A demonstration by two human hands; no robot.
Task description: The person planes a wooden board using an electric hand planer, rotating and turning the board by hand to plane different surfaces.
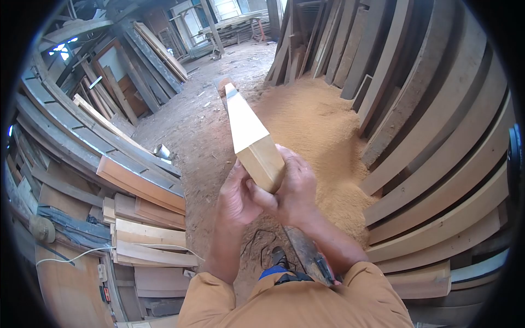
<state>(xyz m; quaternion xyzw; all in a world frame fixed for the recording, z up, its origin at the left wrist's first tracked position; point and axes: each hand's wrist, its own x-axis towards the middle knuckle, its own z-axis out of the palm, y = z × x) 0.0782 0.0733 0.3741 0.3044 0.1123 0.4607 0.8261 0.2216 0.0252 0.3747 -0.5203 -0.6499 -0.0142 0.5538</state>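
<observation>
Both my hands hold a pale wooden block point(261, 164) in front of my chest. Its long upper face is brightly lit and narrows toward the far end; whether it really tapers or only recedes I cannot tell. My left hand point(234, 194) wraps the near end from the left, fingers partly hidden beneath. From the right, my right hand point(296, 186) grips the same end, its thumb lying across the near edge. Below my right forearm is a narrow dark board point(302, 245), with a red and black object point(325, 269) beside it, partly covered by the arm.
Sawdust point(328, 142) lies heaped on the ground to the right. Long planks point(432, 158) lean in a row beyond it. Stacked boards point(150, 235) and a loose pale cord point(82, 253) are at left, near a tin can point(161, 151). A dirt floor point(199, 128) stretches ahead.
</observation>
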